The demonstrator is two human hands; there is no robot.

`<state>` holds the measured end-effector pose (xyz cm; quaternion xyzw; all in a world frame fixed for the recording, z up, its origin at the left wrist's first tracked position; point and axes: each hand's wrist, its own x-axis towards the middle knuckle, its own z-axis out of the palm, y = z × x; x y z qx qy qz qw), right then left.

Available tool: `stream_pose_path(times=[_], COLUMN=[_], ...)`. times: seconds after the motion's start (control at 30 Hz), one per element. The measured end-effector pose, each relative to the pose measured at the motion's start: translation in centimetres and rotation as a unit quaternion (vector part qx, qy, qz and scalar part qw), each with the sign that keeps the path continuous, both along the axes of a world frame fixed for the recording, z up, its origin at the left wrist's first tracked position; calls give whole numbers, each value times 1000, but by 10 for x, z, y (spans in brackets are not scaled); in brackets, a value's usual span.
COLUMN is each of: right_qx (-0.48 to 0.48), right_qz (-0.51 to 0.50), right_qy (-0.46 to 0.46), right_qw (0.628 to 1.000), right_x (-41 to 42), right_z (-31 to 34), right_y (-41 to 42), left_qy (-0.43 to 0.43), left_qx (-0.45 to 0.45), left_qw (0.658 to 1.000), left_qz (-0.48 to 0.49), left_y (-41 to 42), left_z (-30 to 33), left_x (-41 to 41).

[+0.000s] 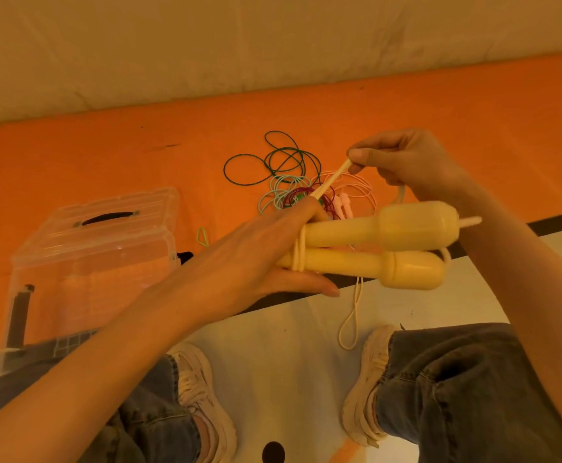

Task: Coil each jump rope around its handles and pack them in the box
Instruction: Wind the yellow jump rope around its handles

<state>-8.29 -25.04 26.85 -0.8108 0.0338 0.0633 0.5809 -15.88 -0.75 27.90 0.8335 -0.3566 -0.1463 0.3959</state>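
My left hand [252,259] grips two cream jump-rope handles [379,248] side by side, thick ends pointing right. A few turns of the cream rope [299,253] wrap the thin ends beside my fingers. My right hand [403,162] pinches a taut stretch of that rope [331,180] above the handles, up and to the right. A loose loop of the same rope [351,324] hangs below. Farther off, a tangle of other jump ropes [293,182], dark green, pale green, red and pink, lies on the orange mat. The clear plastic box [96,262] stands at left, its lid shut.
The orange mat [473,128] runs across the middle, with a pale wall behind it. My knees and white sneakers [199,392] rest on a white printed mat [289,362] at the bottom. A small green loop [202,236] lies beside the box.
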Motion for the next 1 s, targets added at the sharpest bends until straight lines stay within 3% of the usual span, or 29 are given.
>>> stream_pose_path(times=[0.13,0.33,0.5,0.63,0.9,1.0], right_qx=[11,-58,-80,-100,-69,-42], right_qz=[46,41,123,192,336,353], right_qy=[-13,30,50,89,163,172], right_qw=[999,997,988,972,925,918], right_x=[-8,-9,-16,-24,-37,-40], right_z=[5,4,10,16,24,26], right_y=[-4,-5,-5,2,18,18], left_qy=[13,87,119,154,169,144], left_qx=[-102,-264,-264,-270,-275,-245], left_qw=[993,935,895,875,871,885], left_qz=[52,221,339,371,371,369], left_y=[-2,-5,4,9,11,11], left_z=[-6,-3,-11,-19,-22,-22], left_x=[-2,8,21,28,33,33])
